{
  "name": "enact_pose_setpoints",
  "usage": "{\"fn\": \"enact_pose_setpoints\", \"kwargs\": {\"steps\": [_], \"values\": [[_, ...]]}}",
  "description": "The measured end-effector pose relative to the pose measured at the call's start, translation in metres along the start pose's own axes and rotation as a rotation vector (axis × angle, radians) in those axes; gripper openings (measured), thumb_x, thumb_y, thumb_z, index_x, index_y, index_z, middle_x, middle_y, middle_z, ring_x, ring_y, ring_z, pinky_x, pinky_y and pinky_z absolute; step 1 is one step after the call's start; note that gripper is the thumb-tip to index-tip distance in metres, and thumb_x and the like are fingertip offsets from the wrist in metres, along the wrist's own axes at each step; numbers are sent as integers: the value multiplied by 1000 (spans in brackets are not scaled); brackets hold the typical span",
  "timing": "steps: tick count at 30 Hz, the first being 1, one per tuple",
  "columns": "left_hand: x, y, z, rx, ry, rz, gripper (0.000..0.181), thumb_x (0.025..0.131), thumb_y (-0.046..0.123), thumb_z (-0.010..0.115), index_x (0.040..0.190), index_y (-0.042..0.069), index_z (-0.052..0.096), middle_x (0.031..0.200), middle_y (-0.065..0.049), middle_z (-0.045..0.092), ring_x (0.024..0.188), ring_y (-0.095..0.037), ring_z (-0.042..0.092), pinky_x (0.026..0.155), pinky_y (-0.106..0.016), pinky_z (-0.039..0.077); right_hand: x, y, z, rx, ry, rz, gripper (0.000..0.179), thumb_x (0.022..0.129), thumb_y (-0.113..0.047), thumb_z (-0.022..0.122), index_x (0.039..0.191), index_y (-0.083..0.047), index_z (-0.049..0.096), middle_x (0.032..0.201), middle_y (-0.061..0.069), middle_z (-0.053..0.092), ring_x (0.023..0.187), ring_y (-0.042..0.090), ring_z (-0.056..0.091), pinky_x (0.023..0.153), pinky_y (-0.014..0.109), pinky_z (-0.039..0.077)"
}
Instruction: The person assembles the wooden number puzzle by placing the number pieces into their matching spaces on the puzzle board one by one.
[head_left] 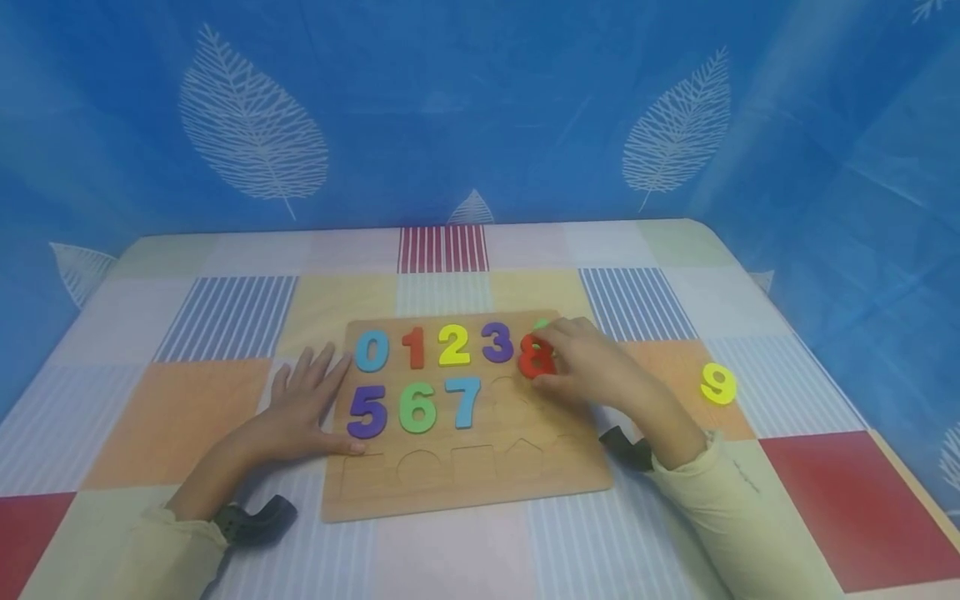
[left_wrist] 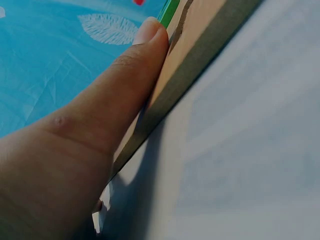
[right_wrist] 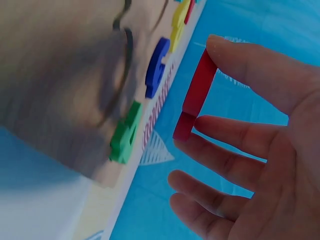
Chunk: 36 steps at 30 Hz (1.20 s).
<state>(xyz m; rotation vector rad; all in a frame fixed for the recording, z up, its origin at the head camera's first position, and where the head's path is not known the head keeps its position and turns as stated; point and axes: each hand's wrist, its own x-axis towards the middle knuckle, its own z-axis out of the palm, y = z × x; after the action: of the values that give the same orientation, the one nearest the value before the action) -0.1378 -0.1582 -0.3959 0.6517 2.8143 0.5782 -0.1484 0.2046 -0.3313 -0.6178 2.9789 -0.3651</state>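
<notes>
Between thumb and fingers, my right hand (head_left: 588,362) pinches a red number 8 (head_left: 536,357) above the right part of a wooden puzzle board (head_left: 465,487). Seen edge-on in the right wrist view, the red piece (right_wrist: 196,92) is apart from the board. A green 4 (right_wrist: 125,134) sits in the top row, mostly hidden by the hand in the head view. Spread over the board's left edge, my left hand (head_left: 300,412) rests with straight fingers, its thumb (left_wrist: 135,65) on the board's surface. A blue 0 (head_left: 372,350) and a purple 5 (head_left: 367,412) lie close to it.
Other number pieces stand in the board: a red 1 (head_left: 414,347), yellow 2 (head_left: 453,345), purple 3 (head_left: 497,342), green 6 (head_left: 417,408) and blue 7 (head_left: 463,402). Outlined recesses run along its lower row. A yellow 9 (head_left: 718,383) lies on the checked tablecloth (head_left: 847,500) at the right.
</notes>
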Motion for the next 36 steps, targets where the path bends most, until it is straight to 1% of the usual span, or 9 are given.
{"fn": "enact_pose_setpoints", "kwargs": {"steps": [5,12,19,24,31,36], "values": [[0,0,-1,4,17,19,117,62,62,69,145,3,12,149,-29,2,135,-50,-8,101,-69,-5,-1,-8,5,-22,-18,-15,58,76,-33,72,124,-8,54,115,8,58,102,23,49,82,37,48],[-1,1,-2,3,11,13,117,62,62,70,145,3,13,149,-30,2,134,-51,-8,101,-68,-6,-1,-14,9,-31,-37,-63,60,76,-32,72,126,-4,53,121,11,57,110,26,49,91,39,45],[-1,2,-2,-7,9,14,117,62,61,70,145,3,12,149,-29,2,134,-51,-8,101,-68,-6,-2,-21,13,-40,-65,-94,61,76,-32,71,126,-3,52,123,13,55,111,27,49,94,40,44],[-1,2,-2,-7,8,13,117,62,61,70,145,3,12,149,-29,2,134,-51,-8,101,-68,-6,-4,-25,18,-42,-80,-107,60,77,-34,71,126,-4,52,123,11,56,113,27,49,95,39,43],[0,1,-2,0,11,15,116,62,61,70,145,3,14,149,-29,3,134,-51,-7,101,-68,-5,-4,-27,24,-50,-72,-134,60,75,-34,72,125,-6,53,123,9,56,114,28,50,97,41,41],[0,0,-1,-1,10,8,116,62,62,70,145,3,14,149,-30,3,134,-51,-7,101,-68,-6,-4,-26,25,-56,-71,-153,59,75,-35,72,125,-7,54,122,8,57,113,27,50,97,40,41]]}}
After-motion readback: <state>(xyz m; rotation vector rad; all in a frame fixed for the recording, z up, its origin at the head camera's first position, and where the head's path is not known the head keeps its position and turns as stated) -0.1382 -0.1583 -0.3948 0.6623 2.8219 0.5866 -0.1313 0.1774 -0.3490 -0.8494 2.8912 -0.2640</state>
